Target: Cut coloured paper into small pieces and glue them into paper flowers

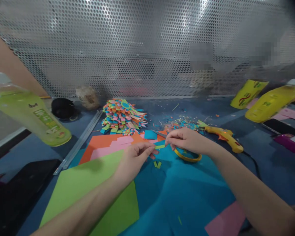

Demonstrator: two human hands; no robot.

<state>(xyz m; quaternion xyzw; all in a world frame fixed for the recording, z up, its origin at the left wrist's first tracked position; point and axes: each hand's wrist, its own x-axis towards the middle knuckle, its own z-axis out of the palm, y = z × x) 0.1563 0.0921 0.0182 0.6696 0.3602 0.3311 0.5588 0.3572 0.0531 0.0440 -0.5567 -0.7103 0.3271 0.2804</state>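
A thin light-green paper strip (pixel 159 147) spans the gap between my two hands at the centre. My left hand (pixel 137 157) pinches its left end, and the fingertips of my right hand (pixel 183 139) are closed at its right end. Yellow-handled scissors (pixel 190 159) lie partly under my right hand, with the blades pointing left. Small folded green pieces (pixel 157 164) rest on blue paper (pixel 186 193) just below the strip. A large green sheet (pixel 88 183) is under my left forearm. Behind my hands stands a pile of colourful paper pieces (pixel 123 116).
A yellow glue gun (pixel 225 136) with a cord lies right of my right hand. Paper scraps (pixel 182 124) are scattered behind it. Bottles stand or lean at left (pixel 30 114) and right (pixel 270 103). Clear sticks (pixel 80 144) lie left. A perforated metal panel (pixel 137 49) bounds the back.
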